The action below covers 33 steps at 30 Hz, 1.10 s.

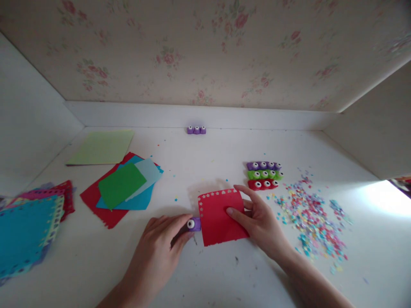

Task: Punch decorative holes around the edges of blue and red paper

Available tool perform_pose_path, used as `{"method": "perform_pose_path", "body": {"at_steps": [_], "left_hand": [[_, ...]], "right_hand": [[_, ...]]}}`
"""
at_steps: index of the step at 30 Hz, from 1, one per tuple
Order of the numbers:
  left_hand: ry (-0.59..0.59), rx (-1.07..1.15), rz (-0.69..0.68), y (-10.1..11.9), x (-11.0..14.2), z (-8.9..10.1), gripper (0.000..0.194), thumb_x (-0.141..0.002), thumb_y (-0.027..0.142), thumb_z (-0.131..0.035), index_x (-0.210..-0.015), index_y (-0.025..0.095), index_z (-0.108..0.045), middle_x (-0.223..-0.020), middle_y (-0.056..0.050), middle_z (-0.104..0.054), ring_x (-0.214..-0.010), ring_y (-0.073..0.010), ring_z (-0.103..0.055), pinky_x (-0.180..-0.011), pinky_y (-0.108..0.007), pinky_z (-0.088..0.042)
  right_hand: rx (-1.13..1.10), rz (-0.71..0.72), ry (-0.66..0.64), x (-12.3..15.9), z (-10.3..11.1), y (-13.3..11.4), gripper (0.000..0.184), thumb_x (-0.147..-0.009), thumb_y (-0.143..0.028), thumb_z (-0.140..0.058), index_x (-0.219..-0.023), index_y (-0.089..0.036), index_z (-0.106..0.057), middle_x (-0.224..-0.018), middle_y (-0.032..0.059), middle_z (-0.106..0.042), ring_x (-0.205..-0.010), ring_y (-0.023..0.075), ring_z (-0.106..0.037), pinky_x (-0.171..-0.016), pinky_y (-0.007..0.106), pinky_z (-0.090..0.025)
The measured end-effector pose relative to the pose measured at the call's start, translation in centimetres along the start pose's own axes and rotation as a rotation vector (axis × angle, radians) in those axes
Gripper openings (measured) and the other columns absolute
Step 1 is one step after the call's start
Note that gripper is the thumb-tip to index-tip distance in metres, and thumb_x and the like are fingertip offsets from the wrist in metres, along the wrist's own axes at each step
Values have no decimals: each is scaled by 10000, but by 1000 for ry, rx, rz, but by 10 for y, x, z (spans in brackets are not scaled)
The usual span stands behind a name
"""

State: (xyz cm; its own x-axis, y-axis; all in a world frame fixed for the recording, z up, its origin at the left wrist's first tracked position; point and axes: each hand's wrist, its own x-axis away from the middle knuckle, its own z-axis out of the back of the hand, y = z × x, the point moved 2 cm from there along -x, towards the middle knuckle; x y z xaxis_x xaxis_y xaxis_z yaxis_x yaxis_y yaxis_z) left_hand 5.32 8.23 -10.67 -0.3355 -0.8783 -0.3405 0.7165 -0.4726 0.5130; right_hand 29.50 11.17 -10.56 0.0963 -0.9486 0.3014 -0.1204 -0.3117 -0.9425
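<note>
Between the thumb and fingers of my left hand is a small purple craft punch with a white round button. It sits against the left edge of a red paper sheet. My right hand pinches that sheet at its right side, thumb on top and fingers beneath. Small star and heart-like cut-outs run along the sheet's top edge and down the upper part of its left edge. Whether the punch's slot is around the paper edge, I cannot tell.
Rows of purple, green and red punches stand at the right, beside scattered confetti. More purple punches are by the back wall. Coloured sheets, pale green paper and a pile of edge-punched sheets lie at the left.
</note>
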Motion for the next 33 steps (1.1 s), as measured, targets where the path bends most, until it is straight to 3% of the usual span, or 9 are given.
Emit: {"method": "perform_pose_path", "body": {"at_steps": [6,10,12,14,16,17,20,22,33], "left_hand": [[-28,9,4,-1,3,-3,232,-990,340,-551,-1193,240,-602,-1040,-33,-751,-890,-238,-697,-784,-409,-534],[-45,-9,-24,0,3,-3,230,-977,311,-582,-1196,246,-600,-1099,-33,-734,-932,-238,-688,-811,-413,-520],[-45,-21,-36,1,3,-2,245,-976,311,-585,-1212,250,-594,-1106,-32,-728,-936,-234,-684,-813,-409,-518],[-32,-28,-41,2,2,-1,255,-978,329,-580,-1219,246,-590,-1107,-38,-722,-940,-231,-680,-814,-403,-517],[-11,-40,-42,4,2,0,253,-984,349,-568,-1208,234,-596,-1093,-46,-720,-934,-226,-675,-813,-397,-516],[-3,-46,-41,4,2,1,250,-986,352,-563,-1201,230,-601,-1084,-48,-719,-928,-224,-672,-814,-394,-515],[-5,-45,-43,6,2,2,223,-991,328,-557,-1177,223,-620,-1052,-44,-718,-899,-214,-666,-807,-384,-514],[-11,-36,-49,7,1,2,207,-989,301,-562,-1168,219,-627,-1041,-39,-718,-887,-208,-662,-804,-377,-511],[-8,-42,-62,6,1,2,217,-976,255,-574,-1181,210,-631,-1039,-34,-728,-867,-209,-660,-825,-383,-506]], "right_hand": [[41,25,-18,2,0,6,650,-814,-460,-756,-1335,-291,-407,-1078,85,-751,-775,272,-757,-656,430,-657],[339,122,20,5,2,12,683,-865,-450,-701,-1449,-324,-368,-1140,98,-722,-752,268,-737,-624,449,-653],[576,270,76,8,3,8,735,-859,-429,-711,-1495,-353,-349,-1300,122,-640,-884,309,-723,-706,507,-646],[813,480,128,11,5,1,741,-846,-399,-726,-1499,-382,-374,-1484,110,-481,-1128,376,-633,-887,591,-583],[993,641,87,14,4,-5,675,-860,-371,-711,-1474,-385,-432,-1552,74,-395,-1307,400,-492,-1029,618,-485],[1051,685,29,15,4,-6,627,-875,-364,-693,-1458,-377,-462,-1538,70,-419,-1341,390,-459,-1064,616,-453],[1191,723,-184,15,0,-6,482,-925,-345,-637,-1397,-322,-544,-1422,72,-567,-1325,331,-499,-1130,602,-385],[1274,725,-250,14,-2,-4,412,-948,-340,-610,-1354,-279,-585,-1389,68,-603,-1319,306,-516,-1159,609,-334],[1373,750,-262,13,-4,-2,404,-957,-360,-594,-1347,-251,-584,-1406,55,-596,-1331,290,-513,-1155,607,-341]]}}
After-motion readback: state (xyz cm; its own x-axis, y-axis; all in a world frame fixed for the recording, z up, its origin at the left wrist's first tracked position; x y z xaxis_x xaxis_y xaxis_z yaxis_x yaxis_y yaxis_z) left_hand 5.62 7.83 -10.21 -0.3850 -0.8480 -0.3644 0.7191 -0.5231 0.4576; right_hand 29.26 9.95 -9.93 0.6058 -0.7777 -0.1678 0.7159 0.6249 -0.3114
